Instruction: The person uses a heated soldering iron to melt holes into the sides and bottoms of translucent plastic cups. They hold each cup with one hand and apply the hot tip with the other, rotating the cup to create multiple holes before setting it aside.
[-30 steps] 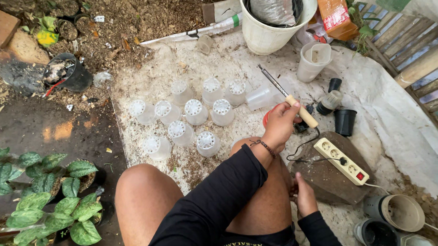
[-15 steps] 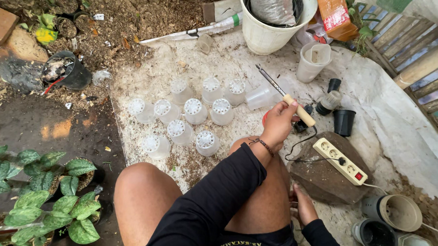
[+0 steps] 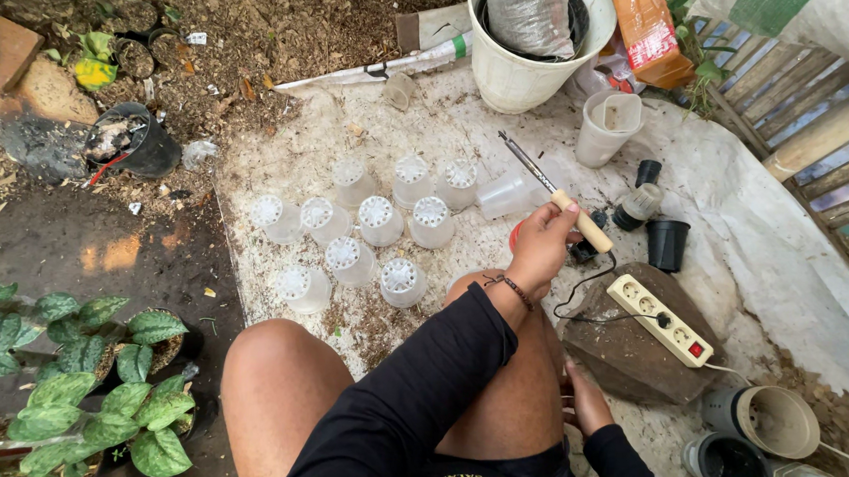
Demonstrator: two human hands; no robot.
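Observation:
My left hand (image 3: 538,246) is shut on the pale wooden handle of a soldering iron (image 3: 553,192). The metal tip points up and away over a clear plastic cup lying on its side (image 3: 500,194). A black cord runs from the iron down toward a white power strip (image 3: 659,321) on a flat stone (image 3: 631,361). Several small clear pots (image 3: 379,219) stand upside down in a cluster on the white sheet (image 3: 735,216), left of that hand. My right hand (image 3: 587,402) rests low beside my thigh near the stone, its fingertips hidden.
A white bucket (image 3: 511,74) holding a grey bag stands at the back, with an orange packet (image 3: 648,32) beside it. A white cup (image 3: 607,127) and black pots (image 3: 667,243) sit to the right. Leafy plants (image 3: 78,375) grow at the left, and wooden slats (image 3: 827,124) at the right.

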